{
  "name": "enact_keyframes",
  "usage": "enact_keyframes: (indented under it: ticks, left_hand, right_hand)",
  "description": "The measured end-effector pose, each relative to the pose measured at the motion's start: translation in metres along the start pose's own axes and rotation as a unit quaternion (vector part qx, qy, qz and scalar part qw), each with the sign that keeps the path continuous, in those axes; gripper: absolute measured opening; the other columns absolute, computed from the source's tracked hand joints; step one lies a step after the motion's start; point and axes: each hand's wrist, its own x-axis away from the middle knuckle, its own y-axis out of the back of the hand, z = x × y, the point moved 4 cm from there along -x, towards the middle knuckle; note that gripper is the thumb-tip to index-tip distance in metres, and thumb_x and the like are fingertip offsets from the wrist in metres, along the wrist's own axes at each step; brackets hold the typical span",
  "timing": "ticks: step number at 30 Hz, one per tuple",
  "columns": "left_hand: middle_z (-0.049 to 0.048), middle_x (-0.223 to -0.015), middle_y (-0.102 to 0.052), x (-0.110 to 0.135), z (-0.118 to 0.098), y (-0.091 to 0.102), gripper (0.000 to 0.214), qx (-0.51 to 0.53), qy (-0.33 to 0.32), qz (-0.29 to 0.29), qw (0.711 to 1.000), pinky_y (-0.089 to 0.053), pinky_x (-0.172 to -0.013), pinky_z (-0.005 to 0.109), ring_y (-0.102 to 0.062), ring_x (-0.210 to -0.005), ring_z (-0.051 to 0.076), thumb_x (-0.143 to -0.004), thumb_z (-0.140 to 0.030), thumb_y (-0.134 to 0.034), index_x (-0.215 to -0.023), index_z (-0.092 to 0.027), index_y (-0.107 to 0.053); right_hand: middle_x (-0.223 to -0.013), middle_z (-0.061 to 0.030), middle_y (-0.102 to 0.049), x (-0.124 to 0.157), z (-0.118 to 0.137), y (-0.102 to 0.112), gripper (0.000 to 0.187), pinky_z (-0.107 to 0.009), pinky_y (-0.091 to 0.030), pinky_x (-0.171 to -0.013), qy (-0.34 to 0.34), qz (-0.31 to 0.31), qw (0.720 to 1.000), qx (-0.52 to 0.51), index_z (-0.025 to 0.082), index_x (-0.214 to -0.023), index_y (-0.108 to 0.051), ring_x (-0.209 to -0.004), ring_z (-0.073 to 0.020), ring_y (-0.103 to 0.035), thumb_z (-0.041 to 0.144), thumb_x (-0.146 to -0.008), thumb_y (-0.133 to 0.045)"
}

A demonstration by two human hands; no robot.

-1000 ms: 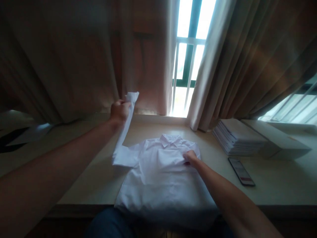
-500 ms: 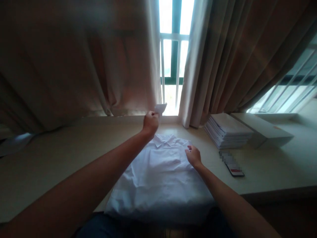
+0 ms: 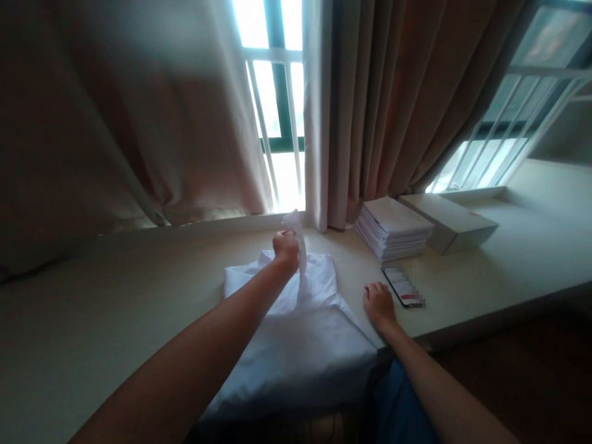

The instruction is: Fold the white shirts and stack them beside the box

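Observation:
A white collared shirt (image 3: 296, 354) lies on the light table, its lower part hanging over the front edge. My left hand (image 3: 285, 250) is closed above the shirt's upper part. It grips a thin white piece (image 3: 301, 262), smeared by motion, that rises from over the shirt; whether it is part of the shirt I cannot tell. The forearm and hand hide some of the collar area. My right hand (image 3: 379, 303) rests on the tabletop to the right of the shirt, apart from it, fingers lying down and holding nothing.
A phone (image 3: 401, 287) lies just right of my right hand. Behind it stand a stack of folded white cloth (image 3: 393, 228) and a pale box (image 3: 451, 221). Curtains (image 3: 365, 111) and a barred window (image 3: 280, 111) border the table's (image 3: 152, 296) back edge.
The view has turned right. My right hand has left the shirt's edge and come down on the table. My left hand has brought the white piece back over the shirt.

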Motion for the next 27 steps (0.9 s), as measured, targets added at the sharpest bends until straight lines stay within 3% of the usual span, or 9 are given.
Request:
enact_keyframes:
  ticks: [4, 8, 11, 14, 17, 21, 27]
  left_hand:
    - [-0.0013, -0.071, -0.059, -0.004, 0.031, 0.091, 0.013, 0.019, 0.093, -0.079, 0.992, -0.05, -0.064, 0.027, -0.059, -0.063, 0.011, -0.073, -0.014, -0.052, -0.085, -0.018, -0.054]
    - [-0.0031, -0.065, -0.057, 0.024, 0.081, 0.186, 0.017, 0.004, 0.198, -0.144, 0.97, -0.053, -0.06, 0.027, -0.057, -0.054, 0.01, -0.073, -0.008, -0.052, -0.086, -0.018, -0.053]
    - [-0.0018, -0.06, -0.057, 0.045, 0.112, 0.228, 0.015, -0.005, 0.28, -0.129, 0.951, -0.053, -0.054, 0.027, -0.057, -0.049, 0.012, -0.074, -0.005, -0.053, -0.083, -0.017, -0.052]
    - [0.0063, -0.065, -0.064, 0.048, 0.124, 0.243, 0.009, 0.003, 0.347, -0.067, 0.936, -0.054, -0.05, 0.032, -0.064, -0.055, 0.02, -0.077, -0.018, -0.061, -0.084, -0.014, -0.056]
    - [0.0129, -0.07, -0.067, 0.041, 0.123, 0.248, 0.024, 0.013, 0.376, -0.033, 0.926, -0.054, -0.047, 0.032, -0.067, -0.06, 0.024, -0.084, -0.036, -0.056, -0.087, -0.012, -0.058]
    - [0.0102, -0.067, -0.068, 0.04, 0.126, 0.246, 0.021, 0.022, 0.378, -0.022, 0.925, -0.054, -0.048, 0.026, -0.066, -0.054, 0.019, -0.088, -0.03, -0.048, -0.089, -0.012, -0.057]
    - [0.0113, -0.073, -0.071, 0.06, 0.133, 0.243, 0.02, 0.006, 0.384, 0.009, 0.923, -0.055, -0.047, 0.026, -0.068, -0.057, 0.021, -0.081, -0.027, -0.062, -0.093, -0.012, -0.059]
  right_hand:
    - [-0.102, -0.0105, -0.058, -0.001, 0.005, 0.002, 0.016, -0.032, -0.032, -0.082, -0.001, -0.005, 1.0, 0.028, 0.017, -0.097, -0.061, -0.099, -0.0238, -0.048, 0.021, -0.091, -0.047]
    - [-0.101, -0.0105, -0.057, 0.0, 0.005, 0.001, 0.015, -0.033, -0.032, -0.081, 0.007, -0.01, 0.999, 0.048, 0.016, -0.097, -0.06, -0.098, -0.0242, -0.047, 0.021, -0.09, -0.047]
    - [-0.099, -0.0105, -0.057, 0.001, 0.007, 0.001, 0.014, -0.033, -0.032, -0.08, 0.014, -0.012, 0.998, 0.064, 0.016, -0.096, -0.06, -0.096, -0.0243, -0.047, 0.021, -0.09, -0.047]
    - [-0.1, -0.0108, -0.057, 0.002, 0.01, 0.002, 0.015, -0.033, -0.032, -0.081, 0.023, -0.016, 0.997, 0.069, 0.016, -0.096, -0.06, -0.097, -0.0242, -0.048, 0.02, -0.09, -0.046]
    - [-0.099, -0.011, -0.057, 0.003, 0.011, 0.001, 0.015, -0.033, -0.032, -0.081, 0.024, -0.016, 0.997, 0.071, 0.016, -0.096, -0.06, -0.097, -0.024, -0.048, 0.02, -0.09, -0.046]
    - [-0.099, -0.0107, -0.057, 0.003, 0.011, 0.0, 0.015, -0.032, -0.033, -0.081, 0.025, -0.016, 0.997, 0.075, 0.017, -0.095, -0.06, -0.096, -0.0236, -0.048, 0.02, -0.09, -0.047]
    - [-0.098, -0.0106, -0.057, 0.002, 0.012, -0.001, 0.015, -0.032, -0.033, -0.083, 0.023, -0.015, 0.997, 0.072, 0.016, -0.095, -0.06, -0.097, -0.0234, -0.049, 0.02, -0.09, -0.046]
